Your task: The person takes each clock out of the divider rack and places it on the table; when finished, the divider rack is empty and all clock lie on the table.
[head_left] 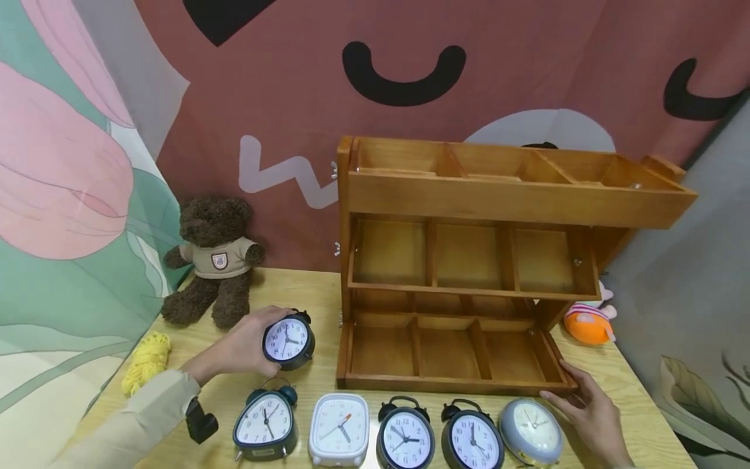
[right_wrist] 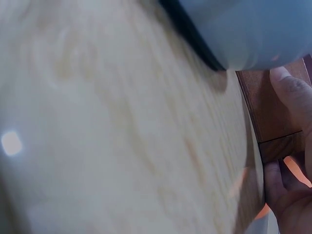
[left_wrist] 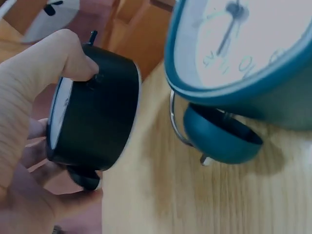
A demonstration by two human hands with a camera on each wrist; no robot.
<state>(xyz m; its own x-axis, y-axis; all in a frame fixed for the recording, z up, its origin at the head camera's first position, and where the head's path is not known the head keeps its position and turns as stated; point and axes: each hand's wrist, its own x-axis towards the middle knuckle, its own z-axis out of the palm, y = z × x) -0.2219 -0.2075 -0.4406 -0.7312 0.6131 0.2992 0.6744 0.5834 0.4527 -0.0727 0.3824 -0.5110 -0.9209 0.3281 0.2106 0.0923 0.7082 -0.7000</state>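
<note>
My left hand grips a small round black alarm clock with a white dial, lifted off the table beside the wooden shelf. In the left wrist view, the thumb presses the black side of that clock. My right hand holds the front right corner of the three-tier wooden shelf, thumb at its front and fingers at its side. Near the left hand stands a teal rounded-triangular alarm clock. Just left of the right hand sits a grey-blue round clock.
A white square clock and two black twin-bell clocks stand in the front row. At the back left sits a brown teddy bear, with yellow yarn nearby. An orange plush toy lies behind the shelf's right side.
</note>
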